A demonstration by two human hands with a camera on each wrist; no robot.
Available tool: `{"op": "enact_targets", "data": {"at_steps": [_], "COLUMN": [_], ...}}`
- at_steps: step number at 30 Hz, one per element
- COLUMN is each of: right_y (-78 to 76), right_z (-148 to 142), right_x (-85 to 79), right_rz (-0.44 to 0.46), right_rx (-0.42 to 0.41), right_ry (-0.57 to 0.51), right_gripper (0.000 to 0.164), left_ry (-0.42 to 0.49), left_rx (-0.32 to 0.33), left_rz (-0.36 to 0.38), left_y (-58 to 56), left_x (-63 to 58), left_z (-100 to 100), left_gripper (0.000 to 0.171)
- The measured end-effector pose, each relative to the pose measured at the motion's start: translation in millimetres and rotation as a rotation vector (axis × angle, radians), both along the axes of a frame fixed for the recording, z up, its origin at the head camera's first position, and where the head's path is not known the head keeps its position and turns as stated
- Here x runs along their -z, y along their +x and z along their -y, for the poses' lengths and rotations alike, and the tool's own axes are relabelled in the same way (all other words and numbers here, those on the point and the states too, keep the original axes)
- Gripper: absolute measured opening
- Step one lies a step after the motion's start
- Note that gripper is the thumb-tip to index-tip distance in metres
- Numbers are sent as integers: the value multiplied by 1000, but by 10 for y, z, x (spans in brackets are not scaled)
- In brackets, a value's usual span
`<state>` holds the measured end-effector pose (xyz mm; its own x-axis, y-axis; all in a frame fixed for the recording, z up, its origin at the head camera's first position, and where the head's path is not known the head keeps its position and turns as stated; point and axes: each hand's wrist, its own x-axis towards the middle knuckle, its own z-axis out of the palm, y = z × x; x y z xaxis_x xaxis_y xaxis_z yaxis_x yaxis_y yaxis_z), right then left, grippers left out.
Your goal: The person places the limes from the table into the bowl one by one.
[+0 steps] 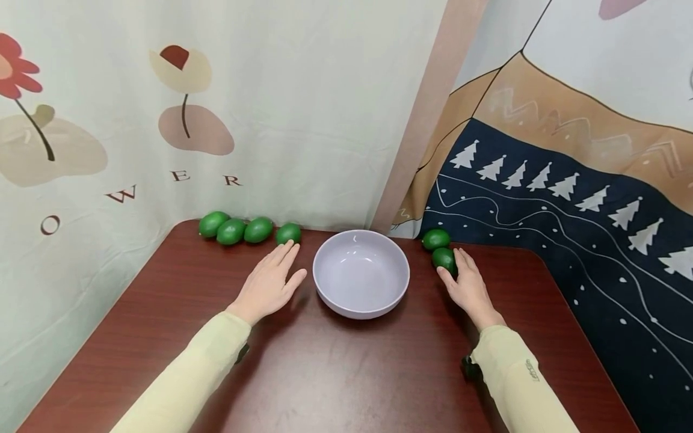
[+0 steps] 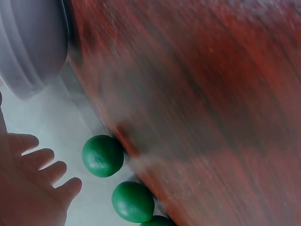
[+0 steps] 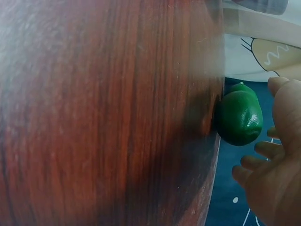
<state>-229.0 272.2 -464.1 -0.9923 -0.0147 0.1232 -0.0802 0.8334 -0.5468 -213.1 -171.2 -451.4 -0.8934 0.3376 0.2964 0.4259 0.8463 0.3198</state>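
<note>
A lavender bowl (image 1: 361, 273) stands near the back of the table. My left hand (image 1: 269, 282) hovers left of it with fingers extended, just in front of a green lime (image 1: 289, 233); the left wrist view shows the fingers apart from the limes (image 2: 103, 156). To the bowl's right, my right hand (image 1: 467, 285) reaches to the nearer of two limes (image 1: 444, 259), thumb and fingers spread about its near side. In the right wrist view that lime (image 3: 240, 117) sits in front of the hand, not gripped. The second lime (image 1: 435, 239) lies right behind it.
Several more limes (image 1: 231, 231) lie in a row along the table's back left edge. Patterned curtains (image 1: 303, 120) hang directly behind the dark red wooden table (image 1: 346, 373). The right curtain (image 1: 503, 222) carries white trees on navy.
</note>
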Motion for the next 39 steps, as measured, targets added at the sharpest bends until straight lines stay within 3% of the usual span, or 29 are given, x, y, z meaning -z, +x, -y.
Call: {"op": "enact_targets", "data": {"at_steps": [14,39], "right_y": [-71,-121], "right_z": [14,49], "right_x": [24,16], "right_rz": [-17,22], "right_rx": [38,63], "right_ry": [-18,0], "right_gripper": [68,66], "left_ry": [66,-52], "left_rx": [16,-60], "left_rz": [57,37], "left_y": [-11,-1], "left_x": [44,79], "left_z": [-112,-253], "left_gripper": [64,65]}}
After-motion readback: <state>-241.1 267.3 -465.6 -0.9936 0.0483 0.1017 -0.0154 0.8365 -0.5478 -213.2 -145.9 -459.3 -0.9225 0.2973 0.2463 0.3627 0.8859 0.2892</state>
